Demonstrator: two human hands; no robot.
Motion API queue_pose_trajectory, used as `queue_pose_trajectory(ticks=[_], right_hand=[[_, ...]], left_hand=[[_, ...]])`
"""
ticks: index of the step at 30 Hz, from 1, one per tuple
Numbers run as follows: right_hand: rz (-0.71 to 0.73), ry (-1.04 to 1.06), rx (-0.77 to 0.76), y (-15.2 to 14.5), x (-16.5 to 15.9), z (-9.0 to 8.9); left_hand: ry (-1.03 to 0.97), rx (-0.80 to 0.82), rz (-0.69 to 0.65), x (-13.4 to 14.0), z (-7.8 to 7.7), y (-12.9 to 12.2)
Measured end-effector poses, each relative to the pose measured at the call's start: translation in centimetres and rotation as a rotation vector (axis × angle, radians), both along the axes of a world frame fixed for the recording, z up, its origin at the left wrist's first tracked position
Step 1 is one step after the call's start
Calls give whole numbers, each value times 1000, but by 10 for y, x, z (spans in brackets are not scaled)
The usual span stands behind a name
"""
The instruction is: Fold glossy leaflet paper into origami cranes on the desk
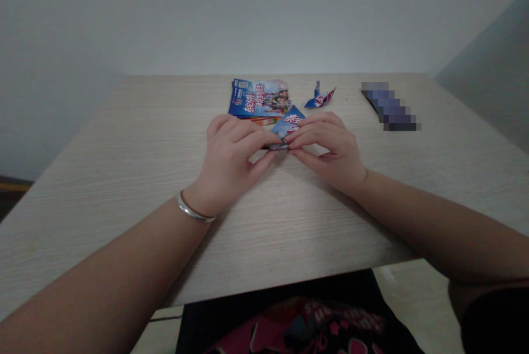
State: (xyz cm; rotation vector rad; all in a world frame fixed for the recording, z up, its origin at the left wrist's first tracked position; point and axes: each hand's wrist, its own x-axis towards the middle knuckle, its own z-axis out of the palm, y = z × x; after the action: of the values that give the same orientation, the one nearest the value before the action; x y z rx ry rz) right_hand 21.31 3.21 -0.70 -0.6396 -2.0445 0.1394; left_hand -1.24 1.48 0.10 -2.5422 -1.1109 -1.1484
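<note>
A blue printed sheet of paper (pixel 287 121), partly folded, lies between my two hands at the middle of the table. My left hand (pixel 237 150) pinches its left near edge between thumb and fingers. On the right side, my right hand (pixel 330 144) pinches the same near edge with thumb and fingertips. The fingers hide part of the folds. Just beyond my left hand sits a stack of printed flyers (pixel 260 97), blue with red and white lettering. A small folded paper figure (pixel 320 97) with pointed tips stands beyond my right hand.
A dark flat object, blurred out by pixels (pixel 390 107), rests at the table's far right. The pale wood-grain table (pixel 136 177) meets a wall (pixel 264 17) at the back. Its near edge runs just above my lap.
</note>
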Motion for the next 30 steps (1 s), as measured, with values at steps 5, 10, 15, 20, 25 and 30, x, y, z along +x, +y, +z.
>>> queue_pose_trajectory(ticks=[5,10,15,20,25,30], right_hand=[[17,-10,45,-2,-6,3],[-39,-12,52,-3,-9,4],[-26,11,105,-4,-8,2],[-10,30,163,-1,-8,0],[-33,-2,171,-1,-8,3],[-75,-11,181,-1,-6,1]], left_hand=[[-5,67,-28,2,3,-2],[42,52,-18,3,4,-3],[59,90,-3,3,4,-4],[62,157,-12,2,4,-3],[64,132,-44,1,3,-2],[52,224,-55,0,1,0]])
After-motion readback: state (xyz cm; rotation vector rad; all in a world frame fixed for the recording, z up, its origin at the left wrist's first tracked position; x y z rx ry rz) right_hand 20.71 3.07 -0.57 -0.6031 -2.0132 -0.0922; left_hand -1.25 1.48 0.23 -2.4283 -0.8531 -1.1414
